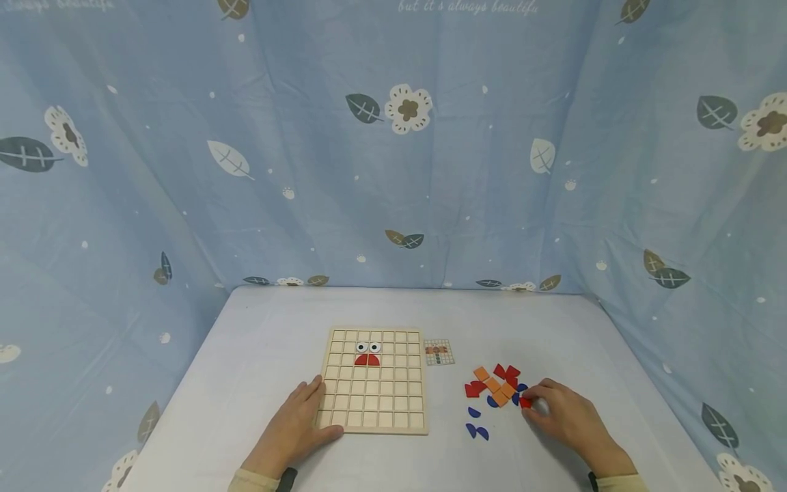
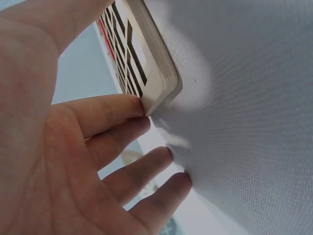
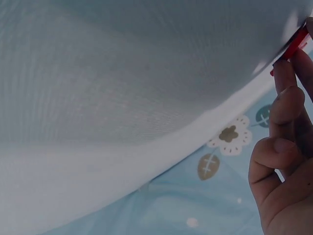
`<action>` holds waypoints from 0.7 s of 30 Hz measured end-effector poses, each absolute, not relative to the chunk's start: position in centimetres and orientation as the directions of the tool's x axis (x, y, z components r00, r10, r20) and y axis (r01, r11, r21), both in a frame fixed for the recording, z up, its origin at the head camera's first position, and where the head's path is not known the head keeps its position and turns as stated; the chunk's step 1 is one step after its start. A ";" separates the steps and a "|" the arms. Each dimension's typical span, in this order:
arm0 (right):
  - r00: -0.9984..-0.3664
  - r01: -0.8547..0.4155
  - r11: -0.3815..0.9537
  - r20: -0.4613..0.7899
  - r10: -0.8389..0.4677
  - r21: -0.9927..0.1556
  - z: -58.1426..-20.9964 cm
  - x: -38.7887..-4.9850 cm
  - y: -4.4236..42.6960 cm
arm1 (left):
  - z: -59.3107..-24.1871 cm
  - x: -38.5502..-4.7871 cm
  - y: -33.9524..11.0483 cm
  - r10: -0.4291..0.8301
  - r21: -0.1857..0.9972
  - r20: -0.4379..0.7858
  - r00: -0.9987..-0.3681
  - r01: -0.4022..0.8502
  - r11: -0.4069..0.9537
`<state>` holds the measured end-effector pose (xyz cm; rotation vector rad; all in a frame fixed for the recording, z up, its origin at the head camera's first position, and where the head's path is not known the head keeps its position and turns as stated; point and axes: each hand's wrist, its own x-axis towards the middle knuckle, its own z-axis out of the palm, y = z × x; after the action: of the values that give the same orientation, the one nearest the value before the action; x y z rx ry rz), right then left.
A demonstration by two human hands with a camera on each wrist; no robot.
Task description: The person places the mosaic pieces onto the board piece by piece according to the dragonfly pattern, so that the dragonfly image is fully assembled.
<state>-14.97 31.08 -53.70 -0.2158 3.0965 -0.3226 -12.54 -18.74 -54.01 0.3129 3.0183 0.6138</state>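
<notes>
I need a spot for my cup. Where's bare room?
The white table is bare left of the left hand, and from the red, orange and blue flat pieces back to the blue floral curtain. Crowded: right of the square wooden grid board, where those pieces and the right hand are.

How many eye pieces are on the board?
2: the left eye and the right eye, side by side on the board, directly above two red pieces.

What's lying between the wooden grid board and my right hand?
In the head view, a small pattern card, then loose red, orange and blue pieces.
</notes>
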 end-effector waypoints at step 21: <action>-0.961 -0.271 0.924 0.127 -0.245 -0.270 -52.8 -15.6 27.1 | -54.0 -12.6 -18.7 0.199 0.398 0.017 -0.980 0.190 0.897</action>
<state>-15.62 27.06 -52.78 -0.4256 3.1704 -0.4653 -12.55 -18.70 -54.05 0.3114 3.0362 0.6338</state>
